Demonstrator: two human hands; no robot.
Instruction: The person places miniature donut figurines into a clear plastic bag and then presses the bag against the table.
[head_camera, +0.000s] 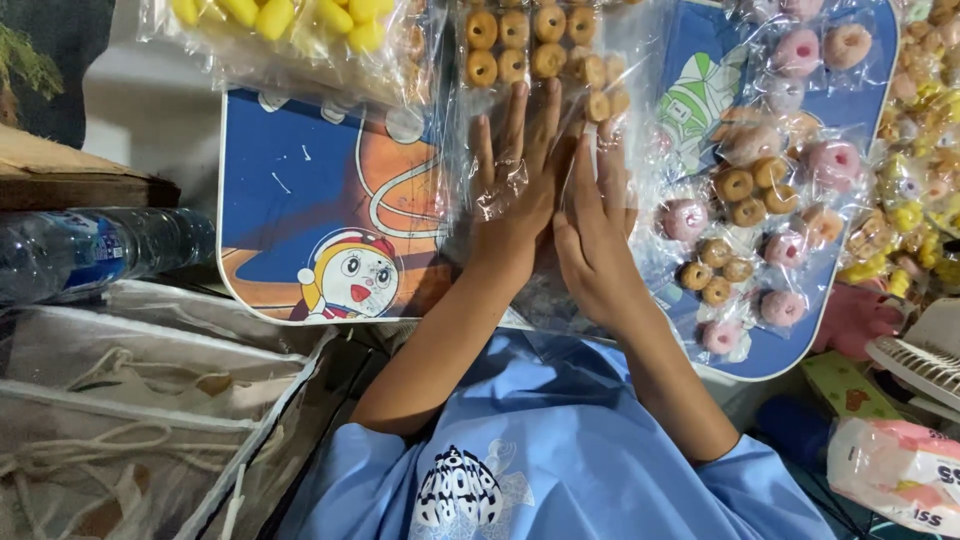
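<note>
Cartoon tray (290, 190) | clear bag (545, 120) under both hands' flat fingers (515, 125)

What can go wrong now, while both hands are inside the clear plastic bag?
The left hand and right hand stretch the clear plastic bag; the thin film might tear. The packed brown rings lie right at the fingertips and could be pushed off the blue tray. The water bottle lies on its side and might roll.

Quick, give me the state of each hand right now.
Left hand: open, fingers straight, lying flat on a clear plastic bag.
Right hand: open, fingers straight, pressed beside the left on the same plastic; grips nothing.
</note>
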